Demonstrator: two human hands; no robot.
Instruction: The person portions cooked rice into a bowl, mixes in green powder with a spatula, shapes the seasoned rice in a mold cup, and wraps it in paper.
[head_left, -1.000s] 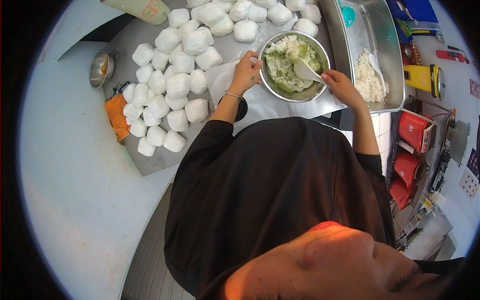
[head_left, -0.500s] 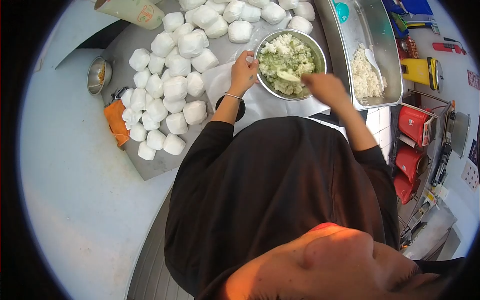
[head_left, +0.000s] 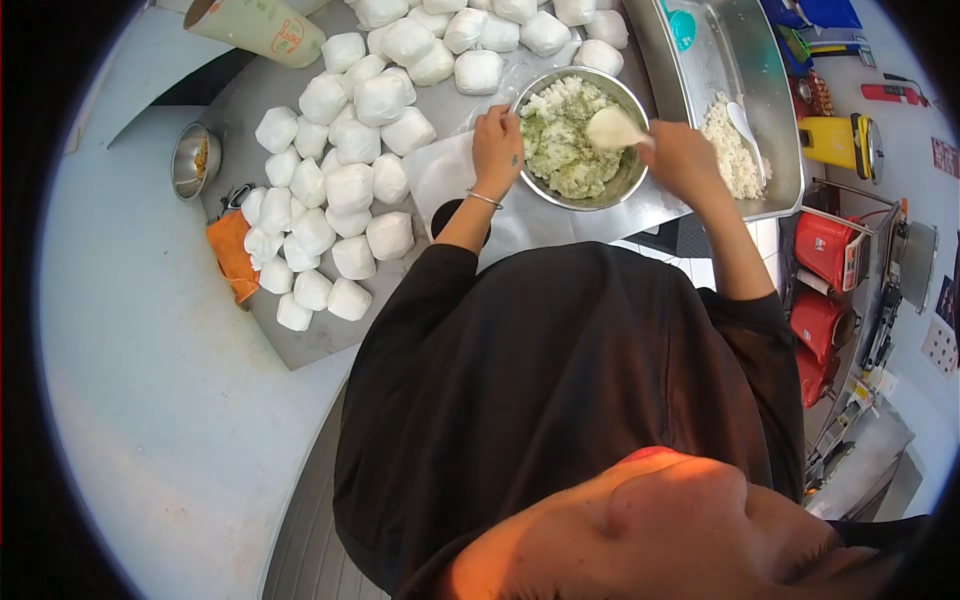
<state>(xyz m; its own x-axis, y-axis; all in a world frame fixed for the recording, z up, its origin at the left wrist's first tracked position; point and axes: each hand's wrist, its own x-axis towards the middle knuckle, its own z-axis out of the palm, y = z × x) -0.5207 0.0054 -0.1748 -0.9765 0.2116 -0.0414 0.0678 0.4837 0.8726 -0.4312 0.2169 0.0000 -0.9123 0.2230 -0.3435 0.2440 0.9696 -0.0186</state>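
A round metal bowl (head_left: 633,185) holds white rice mixed with a green food (head_left: 565,150). My left hand (head_left: 497,150) is closed on the bowl's left rim, with its fingertips partly hidden. On the other side, my right hand (head_left: 683,160) grips the handle of a pale spoon (head_left: 612,129), whose head is over the right part of the rice. Under the bowl lies a white sheet (head_left: 450,172) on the metal table.
Many white wrapped bundles (head_left: 350,187) cover the table at the left. A deep metal tray (head_left: 783,130) with white rice and another spoon stands at the right. A cup (head_left: 265,32), a small metal bowl (head_left: 190,165) and an orange cloth (head_left: 231,255) are farther left.
The spoon has moved through the rice and now shows higher, near the bowl's right side. The rice looks more evenly green. My left hand has stayed at the rim.
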